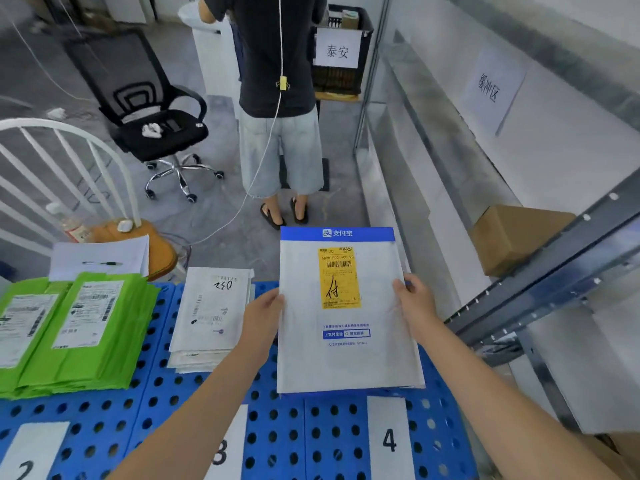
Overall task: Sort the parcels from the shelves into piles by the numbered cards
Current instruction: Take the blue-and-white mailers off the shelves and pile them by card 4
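Observation:
A white mailer with a blue top band and a yellow label (346, 351) lies flat on the blue perforated table (166, 403), just beyond card 4 (389, 439). My left hand (263, 315) grips its left edge and my right hand (414, 303) grips its right edge. More edges show under it at the right. A pile of white mailers (211, 317) lies beyond card 3 (225, 448), which my left arm partly covers. Green mailers (72, 334) are stacked beyond card 2 (33, 452).
Metal shelving (540, 292) runs along the right, with a brown cardboard box (512, 237) on a shelf. A person in a dark shirt (280, 98) stands ahead beside a black office chair (152, 123). A white chair (69, 161) with papers stands at the left.

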